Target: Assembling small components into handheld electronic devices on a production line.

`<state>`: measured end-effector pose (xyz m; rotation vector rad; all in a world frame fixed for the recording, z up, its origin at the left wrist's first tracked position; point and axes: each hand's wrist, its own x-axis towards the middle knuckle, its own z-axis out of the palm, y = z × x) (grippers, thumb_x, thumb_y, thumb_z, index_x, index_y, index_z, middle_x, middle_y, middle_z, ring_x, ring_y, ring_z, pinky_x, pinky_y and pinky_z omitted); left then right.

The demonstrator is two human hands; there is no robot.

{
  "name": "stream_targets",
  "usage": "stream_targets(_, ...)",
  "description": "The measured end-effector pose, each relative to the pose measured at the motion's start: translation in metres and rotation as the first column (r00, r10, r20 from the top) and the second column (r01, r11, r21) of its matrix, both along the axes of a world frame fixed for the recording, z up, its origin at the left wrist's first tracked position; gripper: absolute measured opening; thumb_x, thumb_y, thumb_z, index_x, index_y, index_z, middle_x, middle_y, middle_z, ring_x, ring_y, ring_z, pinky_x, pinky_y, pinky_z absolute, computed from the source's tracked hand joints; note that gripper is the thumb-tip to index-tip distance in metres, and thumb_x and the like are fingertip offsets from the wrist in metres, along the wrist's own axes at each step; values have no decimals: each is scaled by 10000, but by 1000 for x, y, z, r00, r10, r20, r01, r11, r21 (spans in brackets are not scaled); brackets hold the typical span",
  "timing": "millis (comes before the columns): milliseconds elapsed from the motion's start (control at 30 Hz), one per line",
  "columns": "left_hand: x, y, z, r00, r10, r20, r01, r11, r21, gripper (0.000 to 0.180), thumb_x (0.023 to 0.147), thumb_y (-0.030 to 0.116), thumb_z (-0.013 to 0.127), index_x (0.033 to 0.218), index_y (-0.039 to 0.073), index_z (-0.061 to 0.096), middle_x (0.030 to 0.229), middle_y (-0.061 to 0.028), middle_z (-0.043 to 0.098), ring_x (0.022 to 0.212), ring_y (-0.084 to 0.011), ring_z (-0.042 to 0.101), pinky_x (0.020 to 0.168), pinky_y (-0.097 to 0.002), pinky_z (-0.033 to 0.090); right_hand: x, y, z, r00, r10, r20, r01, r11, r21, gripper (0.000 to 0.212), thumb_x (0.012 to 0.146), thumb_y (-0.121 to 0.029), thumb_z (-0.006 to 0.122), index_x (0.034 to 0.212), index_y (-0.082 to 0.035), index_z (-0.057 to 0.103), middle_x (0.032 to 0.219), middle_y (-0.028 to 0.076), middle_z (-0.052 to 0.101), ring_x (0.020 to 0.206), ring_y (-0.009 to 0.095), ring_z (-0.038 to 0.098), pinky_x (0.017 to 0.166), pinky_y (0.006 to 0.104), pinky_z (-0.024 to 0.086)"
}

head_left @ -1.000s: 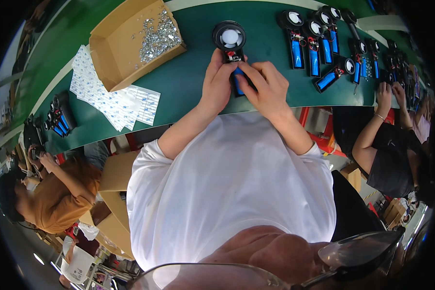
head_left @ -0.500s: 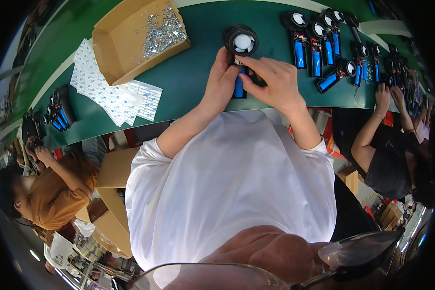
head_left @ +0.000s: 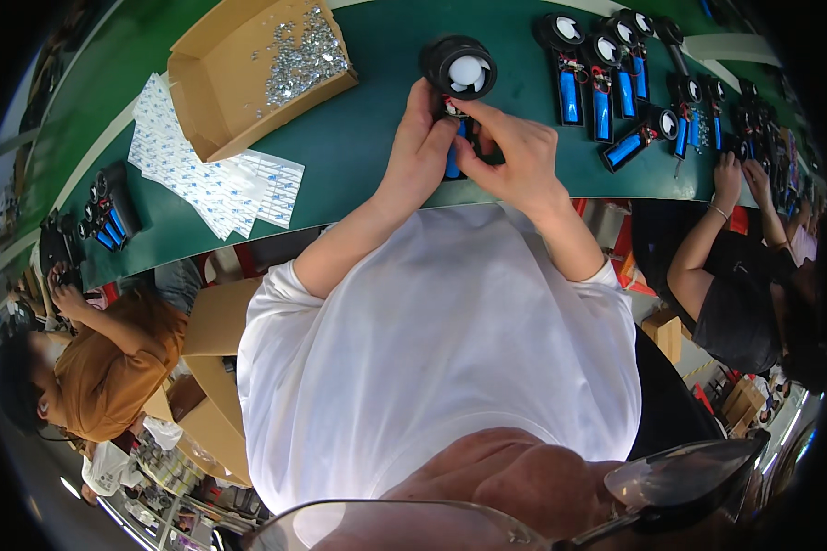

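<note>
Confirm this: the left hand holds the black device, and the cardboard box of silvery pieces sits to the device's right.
Wrong side: the head view shows the cardboard box of silvery pieces left of the black device. The left hand does hold it.

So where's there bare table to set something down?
Green tabletop shows bare between the cardboard box and the held device, and between that device and the right-hand blue-and-black units. A smaller patch lies between the white sheets and the left-hand units. It's crowded among the right-hand blue-and-black units.
</note>
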<state>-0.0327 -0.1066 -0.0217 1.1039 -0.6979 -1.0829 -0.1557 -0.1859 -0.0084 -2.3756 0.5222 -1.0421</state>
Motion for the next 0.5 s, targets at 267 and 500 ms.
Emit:
stream_targets(267,1,1,-2,991,32,132,-30,999,-17,435,901,-32,393,1334,12,394,1229,-86,497,1119,-152,481,980,-288,386,-7,6,5,984,111,-140,-60,944,325,512,749,-21,684,1239,-141,592,509,3,482,432,137,500,455,264,400)
stream_targets(500,7,0,0,979,-3,205,-1,1000,23,486,888,-5,415,1372,5,377,1279,-93,488,1188,-164,457,1023,-296,357,-1,13,1,985,105,-139,-21,865,502,506,798,-23,654,1273,-156,541,514,12,490,436,154,515,468,287,422)
